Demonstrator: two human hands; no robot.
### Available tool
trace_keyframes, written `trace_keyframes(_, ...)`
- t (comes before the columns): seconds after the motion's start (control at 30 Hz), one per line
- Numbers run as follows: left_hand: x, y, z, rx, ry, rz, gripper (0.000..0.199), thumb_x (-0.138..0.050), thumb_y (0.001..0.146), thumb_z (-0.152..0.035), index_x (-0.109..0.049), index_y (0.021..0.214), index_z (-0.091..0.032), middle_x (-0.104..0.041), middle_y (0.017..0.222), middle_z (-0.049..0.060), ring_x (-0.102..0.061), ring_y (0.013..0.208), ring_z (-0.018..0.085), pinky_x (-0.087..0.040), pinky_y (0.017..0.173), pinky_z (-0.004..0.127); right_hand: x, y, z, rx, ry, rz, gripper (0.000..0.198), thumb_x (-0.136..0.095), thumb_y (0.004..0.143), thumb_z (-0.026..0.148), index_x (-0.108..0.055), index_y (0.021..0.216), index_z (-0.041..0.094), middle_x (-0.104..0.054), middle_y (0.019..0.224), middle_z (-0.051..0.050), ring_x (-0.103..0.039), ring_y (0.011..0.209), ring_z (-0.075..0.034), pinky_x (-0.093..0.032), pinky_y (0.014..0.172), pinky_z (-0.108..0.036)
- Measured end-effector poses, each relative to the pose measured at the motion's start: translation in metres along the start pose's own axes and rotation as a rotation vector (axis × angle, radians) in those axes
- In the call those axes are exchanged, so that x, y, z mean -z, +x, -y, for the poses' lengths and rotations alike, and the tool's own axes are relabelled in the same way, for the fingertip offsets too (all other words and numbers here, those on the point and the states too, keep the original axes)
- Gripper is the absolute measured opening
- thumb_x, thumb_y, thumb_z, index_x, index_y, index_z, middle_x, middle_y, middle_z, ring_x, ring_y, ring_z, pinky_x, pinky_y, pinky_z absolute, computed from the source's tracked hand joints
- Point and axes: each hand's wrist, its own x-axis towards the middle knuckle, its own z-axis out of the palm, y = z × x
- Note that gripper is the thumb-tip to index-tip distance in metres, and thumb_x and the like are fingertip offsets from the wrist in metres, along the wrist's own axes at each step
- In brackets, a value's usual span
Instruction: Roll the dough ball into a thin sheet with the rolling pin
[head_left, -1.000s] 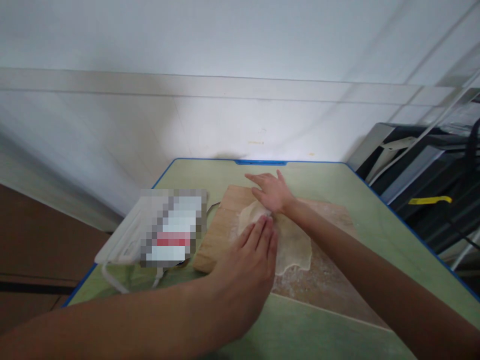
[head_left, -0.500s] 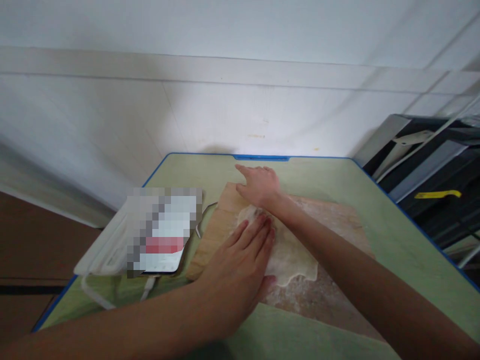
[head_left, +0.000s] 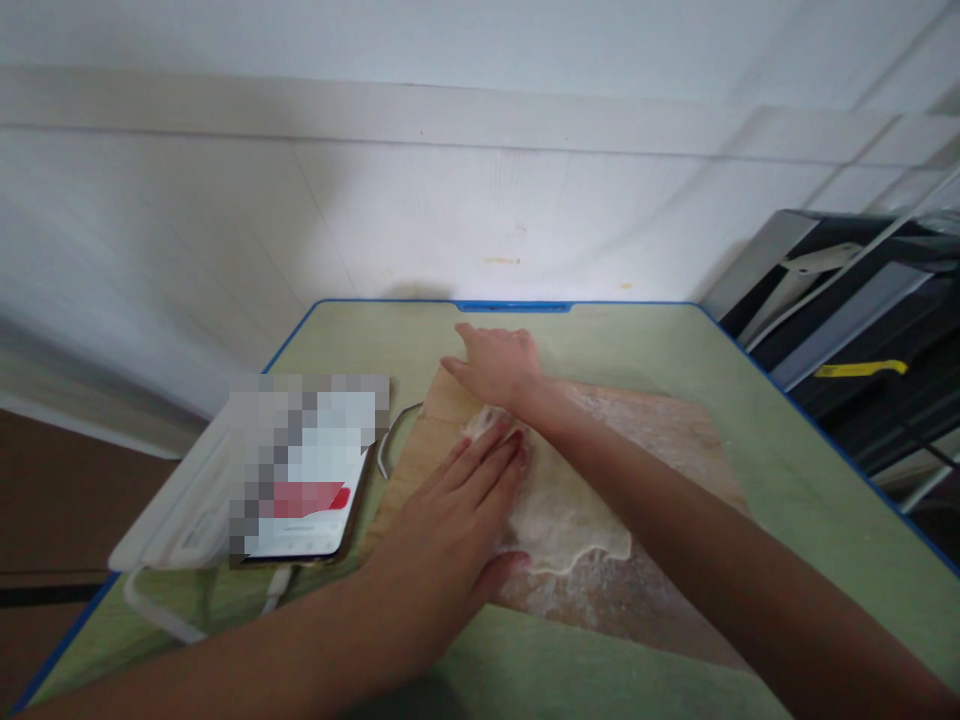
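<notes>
Two bare hands work over one rectangular, floury, light-brown wooden board (head_left: 675,430), the landmark here. On it lies one thin, off-white sheet of dough (head_left: 570,510), partly covered by the hands and the right forearm. One phone with a lit screen (head_left: 307,538), partly pixelated, lies left of the board, overlapping one flat white plastic case (head_left: 165,530). One white plug (head_left: 277,588) sits at the phone's near end, and one thin, pale, curved cord (head_left: 385,445) lies between phone and board.

The dough's near edge is wavy and stops short of the board's near edge, with floured wood between. Beyond the board, a strip of the pale green tabletop (head_left: 360,340) runs to its blue rim; more green shows to the right and on the near side. The phone and case take up the left side. A white wall (head_left: 420,210) stands past the table's far rim. Dark flat panels (head_left: 900,330), with one yellow strip (head_left: 862,369) among them, stand right of the board, past the rim.

The left hand (head_left: 450,510) is flat and unclenched, fingers nearly together and resting on the dough's left part, thumb apart near its near edge. The right hand (head_left: 491,360) is at the board's far left corner, thumb and one finger extended; its underside is hidden, so whether it grips anything I cannot tell.
</notes>
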Motion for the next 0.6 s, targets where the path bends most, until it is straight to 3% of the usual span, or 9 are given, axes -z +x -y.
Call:
trace_keyframes(0.23, -0.0025, -0.0032, 0.0045, 0.015, -0.036, -0.060, 0.074, -0.056, 0.083, -0.028, -0.018, 0.144, -0.010, -0.021, 0.151, 0.016, -0.006, 0.140, 0.022, -0.023, 0.112, 0.045, -0.0008, 0.0023, 0.0024, -0.001, 0.009, 0.000, 0.039, -0.042, 0.087, 0.046, -0.058, 0.106, 0.017, -0.068, 0.106, -0.013, -0.063, 0.093, -0.026, -0.044, 0.080, -0.040)
trace_keyframes(0.6, 0.0009, -0.0097, 0.0064, 0.092, -0.135, -0.072, 0.081, -0.053, 0.084, -0.022, -0.001, 0.146, -0.019, -0.013, 0.153, 0.011, -0.009, 0.141, 0.021, -0.022, 0.111, 0.046, -0.0042, 0.0075, 0.0075, 0.013, 0.039, -0.005, 0.040, -0.045, 0.087, 0.046, -0.057, 0.108, 0.015, -0.063, 0.112, -0.016, -0.060, 0.100, -0.026, -0.043, 0.085, -0.042)
